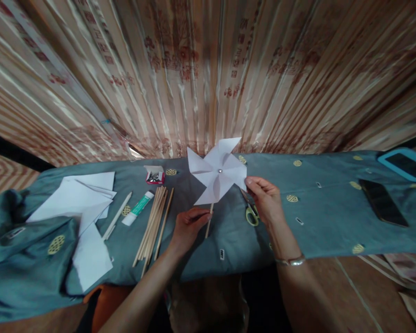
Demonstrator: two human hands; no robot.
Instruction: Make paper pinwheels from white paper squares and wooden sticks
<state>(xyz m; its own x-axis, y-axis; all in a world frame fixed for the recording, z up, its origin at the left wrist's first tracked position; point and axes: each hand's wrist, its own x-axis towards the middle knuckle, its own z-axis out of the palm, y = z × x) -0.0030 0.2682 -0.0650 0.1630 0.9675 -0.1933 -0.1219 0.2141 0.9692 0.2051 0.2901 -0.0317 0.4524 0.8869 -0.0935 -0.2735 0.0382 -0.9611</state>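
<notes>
- The left hand [190,226], just below the middle of the frame, has its grip closed around the thin wooden stick [209,221], fingers curled on the lower part of it.
- The right hand [266,200] pinches the right-hand blade tip of the white paper pinwheel [217,171] between thumb and forefinger; a bracelet [291,261] sits on that wrist.
- The pinwheel stands on top of the stick at the centre of the frame, held above the counter, a small pin at its hub.
- Scissors [251,213] with yellow-green handles lie just under the right hand.
- Left of the left hand lie a bundle of wooden sticks [154,222], a glue tube [138,208] and a small open box of pins [155,175].
- Farther left, white paper sheets [79,199] overlap in a loose heap.
- The counter [326,217] wears a grey-blue cloth with round yellow motifs, rumpled at lower left.
- At the right a dark phone [383,201] and a blue-framed tablet [405,163].
- Behind, a striped, patterned curtain [208,69] fills the upper frame.
</notes>
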